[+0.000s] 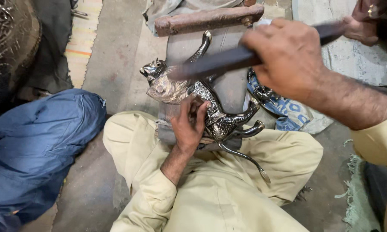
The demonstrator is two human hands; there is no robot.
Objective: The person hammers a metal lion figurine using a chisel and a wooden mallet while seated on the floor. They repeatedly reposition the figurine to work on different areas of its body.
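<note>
Concrete floor [112, 56] is running bare and dusty under both hands, scuffed grey. Striped mat [85, 38] is lying well left of the left hand; blue-clad knee of another person [39, 141] is sitting just left of it. Wooden work block [210, 51] is standing upright between the worker's cream-trousered legs [253, 189], directly under the right hand. Printed blue-white sack [283, 109] is lying below the right hand. Polished metal animal figurine [202, 107] is resting against the block, head toward the left. Left hand [188, 126] is pressing on the figurine's body, fingers curled over it. Right hand [288, 56] is gripping a long dark file [227, 60], closed tight, the file blurring across the figurine's back.
</note>
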